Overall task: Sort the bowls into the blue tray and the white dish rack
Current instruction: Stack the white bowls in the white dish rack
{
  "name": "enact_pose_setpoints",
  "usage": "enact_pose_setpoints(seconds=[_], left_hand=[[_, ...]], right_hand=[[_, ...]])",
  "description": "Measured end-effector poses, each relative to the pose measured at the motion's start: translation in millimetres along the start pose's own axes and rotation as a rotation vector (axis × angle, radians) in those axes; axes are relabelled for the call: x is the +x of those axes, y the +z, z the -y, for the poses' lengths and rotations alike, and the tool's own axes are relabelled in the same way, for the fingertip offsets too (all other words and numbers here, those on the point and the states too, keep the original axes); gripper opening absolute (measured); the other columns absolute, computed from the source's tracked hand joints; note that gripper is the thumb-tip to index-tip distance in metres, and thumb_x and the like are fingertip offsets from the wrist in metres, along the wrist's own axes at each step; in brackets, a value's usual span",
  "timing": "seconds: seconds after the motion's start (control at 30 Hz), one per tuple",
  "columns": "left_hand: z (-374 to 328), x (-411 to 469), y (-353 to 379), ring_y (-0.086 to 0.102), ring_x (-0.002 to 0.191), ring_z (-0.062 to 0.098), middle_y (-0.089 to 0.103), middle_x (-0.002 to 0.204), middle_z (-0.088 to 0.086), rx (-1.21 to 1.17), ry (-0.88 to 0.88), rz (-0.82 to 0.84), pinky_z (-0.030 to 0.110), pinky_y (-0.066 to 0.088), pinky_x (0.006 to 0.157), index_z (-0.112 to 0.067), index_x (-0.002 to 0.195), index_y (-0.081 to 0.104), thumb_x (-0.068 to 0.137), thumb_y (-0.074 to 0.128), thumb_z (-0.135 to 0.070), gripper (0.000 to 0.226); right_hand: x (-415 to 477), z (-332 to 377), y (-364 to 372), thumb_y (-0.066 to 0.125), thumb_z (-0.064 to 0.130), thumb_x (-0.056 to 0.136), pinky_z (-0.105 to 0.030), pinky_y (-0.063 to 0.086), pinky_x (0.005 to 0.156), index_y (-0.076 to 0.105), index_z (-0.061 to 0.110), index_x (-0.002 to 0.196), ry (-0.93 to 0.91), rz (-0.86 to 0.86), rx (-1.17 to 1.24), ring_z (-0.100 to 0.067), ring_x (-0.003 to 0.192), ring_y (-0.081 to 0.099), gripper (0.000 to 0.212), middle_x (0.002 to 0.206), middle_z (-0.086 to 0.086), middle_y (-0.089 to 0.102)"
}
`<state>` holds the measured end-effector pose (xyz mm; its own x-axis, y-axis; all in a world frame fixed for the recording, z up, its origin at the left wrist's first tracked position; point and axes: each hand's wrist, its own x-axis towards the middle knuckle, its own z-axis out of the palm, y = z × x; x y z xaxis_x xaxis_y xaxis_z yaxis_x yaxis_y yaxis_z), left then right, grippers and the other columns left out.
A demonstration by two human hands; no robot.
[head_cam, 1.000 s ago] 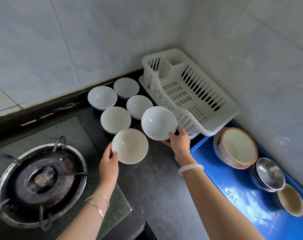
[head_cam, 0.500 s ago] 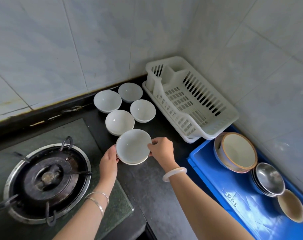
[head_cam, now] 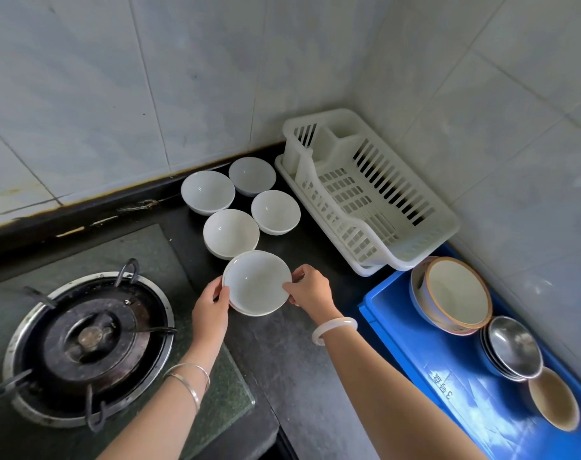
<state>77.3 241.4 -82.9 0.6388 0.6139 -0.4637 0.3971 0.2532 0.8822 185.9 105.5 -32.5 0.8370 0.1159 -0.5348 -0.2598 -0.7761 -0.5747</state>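
A white bowl nested in a second one (head_cam: 256,282) sits low over the dark counter at the centre. My left hand (head_cam: 211,307) grips the left rim of this pair and my right hand (head_cam: 310,290) grips the right rim. Behind them several more white bowls stand upright on the counter, the nearest (head_cam: 231,232) touching the pair's far edge. The white dish rack (head_cam: 345,227) stands in the corner with nothing in it. The blue tray (head_cam: 415,353) at the right holds an orange-rimmed bowl (head_cam: 455,293), a stack of steel bowls (head_cam: 511,346) and a tan bowl (head_cam: 554,403).
A gas burner (head_cam: 87,340) with a metal pan support sits at the left on a glass hob. Tiled walls close the counter at the back and right. Dark counter surface runs between the hob and the blue tray.
My right hand brought its white bowl left and set it into the bowl in my left hand. Both hands now hold the nested pair, lower and closer to the counter.
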Motion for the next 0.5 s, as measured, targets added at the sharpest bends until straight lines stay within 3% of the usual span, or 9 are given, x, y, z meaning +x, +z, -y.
enact_pose_setpoints(seconds=[0.13, 0.23, 0.33, 0.5], left_hand=[[-1.5, -0.6, 0.7, 0.058, 0.107, 0.024, 0.061, 0.122, 0.009, -0.040, -0.024, 0.010, 0.042, 0.049, 0.095, -0.015, 0.125, 0.056, 0.092, 0.048, -0.015, 0.034], [-2.6, -2.0, 1.9, 0.058, 0.102, 0.019, 0.061, 0.119, 0.006, -0.057, -0.034, 0.010, 0.035, 0.051, 0.087, -0.017, 0.124, 0.056, 0.092, 0.047, -0.016, 0.033], [-6.4, -4.5, 2.4, 0.059, 0.102, 0.021, 0.061, 0.118, 0.005, -0.026, -0.032, -0.003, 0.042, 0.052, 0.091, -0.019, 0.123, 0.057, 0.092, 0.047, -0.016, 0.033], [-20.2, -11.4, 10.1, 0.061, 0.101, 0.018, 0.065, 0.114, 0.002, -0.016, 0.006, 0.007, 0.036, 0.054, 0.085, -0.023, 0.117, 0.062, 0.089, 0.049, -0.014, 0.032]], right_hand=[[0.9, -3.3, 2.9, 0.062, 0.023, 0.088, -0.027, 0.059, 0.063, 0.051, 0.021, 0.121, 0.146, 0.151, 0.201, -0.016, 0.075, 0.067, 0.035, 0.091, -0.002, 0.063], [-1.5, -4.1, 6.8, 0.055, 0.020, 0.094, -0.026, 0.059, 0.060, 0.047, 0.024, 0.134, 0.158, 0.226, 0.338, -0.017, 0.080, 0.069, 0.041, 0.104, 0.000, 0.062], [-1.4, -6.2, 8.8, 0.054, 0.015, 0.095, -0.024, 0.059, 0.057, 0.048, 0.020, 0.136, 0.120, 0.203, 0.370, -0.019, 0.086, 0.068, 0.042, 0.118, -0.002, 0.060], [-2.3, -11.4, -5.7, 0.056, 0.009, 0.092, -0.025, 0.060, 0.058, 0.054, 0.019, 0.132, 0.109, 0.170, 0.419, -0.015, 0.080, 0.068, 0.042, 0.107, 0.000, 0.063]])
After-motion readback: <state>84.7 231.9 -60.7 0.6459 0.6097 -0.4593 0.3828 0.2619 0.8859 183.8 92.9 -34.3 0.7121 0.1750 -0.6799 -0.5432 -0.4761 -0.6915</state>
